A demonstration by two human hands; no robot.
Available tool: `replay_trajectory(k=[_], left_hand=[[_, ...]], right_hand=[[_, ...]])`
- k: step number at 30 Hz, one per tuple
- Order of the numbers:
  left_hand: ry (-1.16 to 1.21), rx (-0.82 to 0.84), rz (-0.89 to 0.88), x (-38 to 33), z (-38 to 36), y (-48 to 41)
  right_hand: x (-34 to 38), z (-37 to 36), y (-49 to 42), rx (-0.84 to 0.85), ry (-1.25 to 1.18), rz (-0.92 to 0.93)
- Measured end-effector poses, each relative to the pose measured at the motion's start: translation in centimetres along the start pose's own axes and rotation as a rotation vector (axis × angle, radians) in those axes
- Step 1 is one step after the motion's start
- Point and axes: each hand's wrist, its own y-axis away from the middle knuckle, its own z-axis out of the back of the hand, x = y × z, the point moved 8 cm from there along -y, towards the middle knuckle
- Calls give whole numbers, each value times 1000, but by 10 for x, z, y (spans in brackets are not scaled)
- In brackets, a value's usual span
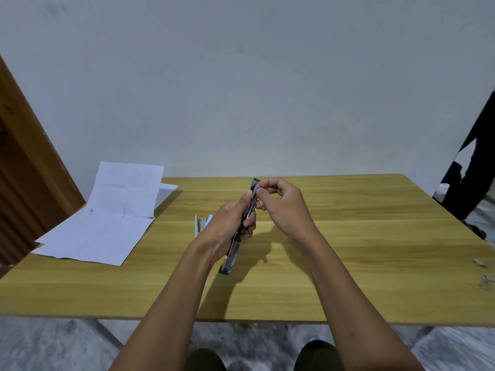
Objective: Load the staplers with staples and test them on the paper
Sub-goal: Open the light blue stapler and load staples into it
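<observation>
Now: left hand [227, 223] fingers [250, 224] clamped round opened green stapler [232, 253], long axis up-frame; right hand [285, 208] fingers [265, 184] pinching its upper end, frame centre.

Bare tabletop [348, 250] lies between paper sheets [107, 223] left and loose staples [479, 262] right.

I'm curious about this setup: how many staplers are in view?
2. A green stapler is held in the left hand; a pale blue stapler lies on the table behind that hand, partly hidden.
</observation>
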Motion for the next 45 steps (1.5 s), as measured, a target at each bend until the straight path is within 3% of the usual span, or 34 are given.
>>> replay_trajectory(k=[6,15,19,27,31,35,41,43,45], left_hand=[[-9,-2,10,1,-2,2],[-54,-35,19,2,-1,-1],[-79,-83,0,3,4,-3],[-128,-147,-45,-3,5,1],[-65,-155,-58,-2,7,0],[-60,-189,-79,-5,11,-4],[-75,-202,-82,-6,15,-6],[-82,-205,-78,-7,14,-4],[-94,-203,-74,-7,14,-4]], right_hand=[[1,2,4,65,122,22],[7,5,20,-96,416,254],[4,1,24,-82,419,222],[-22,-20,35,42,-347,-283],[-26,-34,35,55,-729,-393],[-27,-42,35,133,-911,-458],[-23,-39,35,166,-1063,-502],[-26,-28,31,105,-922,-439],[-25,-13,26,10,-581,-308]])
